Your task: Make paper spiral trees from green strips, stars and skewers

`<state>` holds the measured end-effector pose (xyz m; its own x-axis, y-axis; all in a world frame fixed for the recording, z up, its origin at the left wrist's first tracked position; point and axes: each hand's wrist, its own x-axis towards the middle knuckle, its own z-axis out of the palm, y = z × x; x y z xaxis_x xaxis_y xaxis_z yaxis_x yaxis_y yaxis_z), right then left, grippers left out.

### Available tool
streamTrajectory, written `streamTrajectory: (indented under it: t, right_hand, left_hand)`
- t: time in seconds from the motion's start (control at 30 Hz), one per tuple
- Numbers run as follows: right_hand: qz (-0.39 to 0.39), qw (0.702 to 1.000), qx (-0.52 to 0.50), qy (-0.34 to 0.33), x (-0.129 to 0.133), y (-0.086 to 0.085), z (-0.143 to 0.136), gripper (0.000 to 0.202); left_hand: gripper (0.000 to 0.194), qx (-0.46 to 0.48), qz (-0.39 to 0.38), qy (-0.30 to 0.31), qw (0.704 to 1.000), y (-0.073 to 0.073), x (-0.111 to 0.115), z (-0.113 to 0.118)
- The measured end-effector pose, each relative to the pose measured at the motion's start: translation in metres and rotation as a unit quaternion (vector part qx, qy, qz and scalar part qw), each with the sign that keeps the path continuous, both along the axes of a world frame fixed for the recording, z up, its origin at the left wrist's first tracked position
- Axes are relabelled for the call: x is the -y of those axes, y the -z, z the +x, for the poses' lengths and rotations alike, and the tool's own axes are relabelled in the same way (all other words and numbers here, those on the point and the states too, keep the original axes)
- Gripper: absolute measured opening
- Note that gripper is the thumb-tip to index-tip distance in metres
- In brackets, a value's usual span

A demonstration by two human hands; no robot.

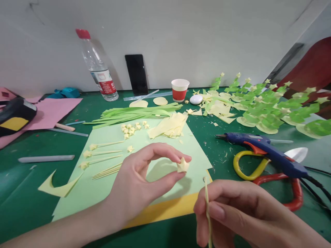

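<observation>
Between the thumb and fingertips of my left hand (pixel 144 182) is a small cream paper star (pixel 183 166), held above the pale green paper sheets (pixel 165 193). My right hand (pixel 238 213), lower and to the right, pinches a thin cream paper stick (pixel 207 199) that stands nearly upright, its tip apart from the star. Three stars on sticks (pixel 103 153) lie on the sheets left of my left hand, with several bare paper sticks (pixel 107 171) below them. Behind that hand rest a cluster of loose stars (pixel 130 130) and a pile of cream paper pieces (pixel 169 126).
A blue glue gun (pixel 269 151) lies over yellow and red handled scissors (pixel 240 165) at right. Behind stand finished paper plants (pixel 274 106), a paper cup (pixel 179 90), a phone (pixel 136 74) and a bottle (pixel 99 69). Green strips (pixel 134 113) and pink paper (pixel 54 110) lie farther left.
</observation>
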<state>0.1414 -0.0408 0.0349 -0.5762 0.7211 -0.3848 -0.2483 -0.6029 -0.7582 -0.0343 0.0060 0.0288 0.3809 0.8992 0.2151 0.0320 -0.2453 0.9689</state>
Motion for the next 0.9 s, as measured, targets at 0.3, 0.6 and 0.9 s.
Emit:
streamTrajectory:
  t: [0.3, 0.6, 0.9]
  right_hand:
    - [0.041, 0.995, 0.089, 0.023, 0.0041, -0.0047, -0.0046, 0.026]
    - [0.039, 0.993, 0.110, -0.007, 0.0039, -0.0030, -0.0036, 0.027]
    - [0.044, 0.993, 0.110, -0.025, 0.0047, -0.0043, -0.0032, 0.024]
  left_hand:
    - [0.016, -0.076, 0.111, 0.002, 0.991, 0.0034, 0.0072, -0.0009]
    - [0.016, -0.098, 0.145, 0.012, 0.984, 0.0023, 0.0078, -0.0006]
    - [0.016, -0.080, 0.211, 0.023, 0.974, 0.0012, 0.0087, -0.0023]
